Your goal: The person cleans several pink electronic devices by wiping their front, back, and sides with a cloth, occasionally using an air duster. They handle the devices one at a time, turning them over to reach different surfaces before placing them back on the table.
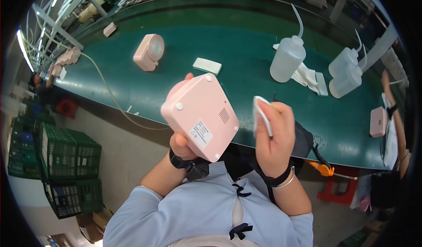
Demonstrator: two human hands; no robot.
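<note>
My left hand [180,147] grips a pale pink box-shaped device [209,115] from its left side, lifted above the near edge of the bench. Its underside is turned up, showing white round feet at the corners, a slotted grille and a white label. To the right of it, my right hand [280,137] pinches a folded white cloth [261,117], apart from the device. On the bench beyond stand a similar pink device [148,52] with a round face and a white rectangular block [207,66].
On the green bench [237,40] are a squeeze bottle [285,62], more squeeze bottles [346,82] and white cloths [306,78]. Another pink device [378,121] lies near a co-worker's arm [399,124]. A cable [103,78] crosses the left edge. Green crates [70,152] and a red stool [336,190] stand below.
</note>
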